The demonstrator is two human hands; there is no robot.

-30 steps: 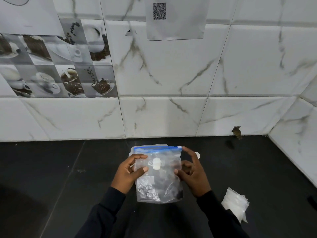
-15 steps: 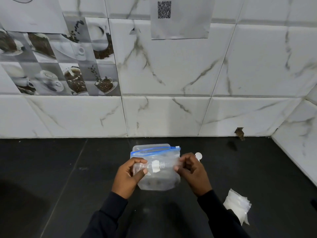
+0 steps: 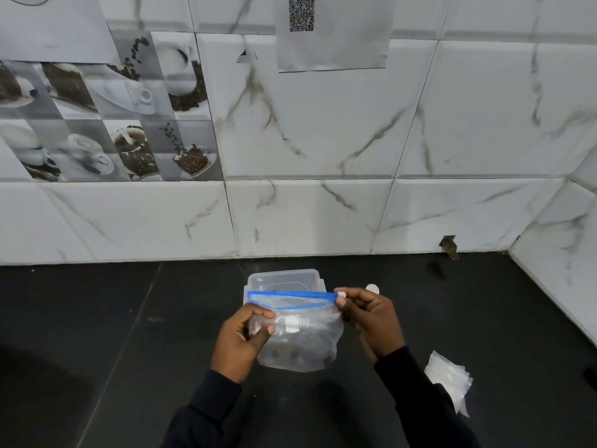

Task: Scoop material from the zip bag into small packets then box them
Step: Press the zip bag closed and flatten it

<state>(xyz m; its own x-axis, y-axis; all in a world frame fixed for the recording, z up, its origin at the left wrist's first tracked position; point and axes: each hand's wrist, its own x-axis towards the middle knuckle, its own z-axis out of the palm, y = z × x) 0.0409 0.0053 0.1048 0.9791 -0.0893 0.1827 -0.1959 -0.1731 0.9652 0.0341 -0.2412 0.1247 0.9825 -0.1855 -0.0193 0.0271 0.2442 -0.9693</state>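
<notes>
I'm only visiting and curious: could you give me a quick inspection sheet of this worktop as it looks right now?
Surface: black counter, with joint lines.
Job's things: zip bag with dark material, blue zip parted; clear box behind it; packets stacked at right.
Clutter: small white disc past the right hand, unidentifiable.
Hands: left hand grips the bag's side; right hand pinches the slider.
Cables: nothing seen.
Surroundings: marbled wall tiles, coffee pictures, paper with a code.
</notes>
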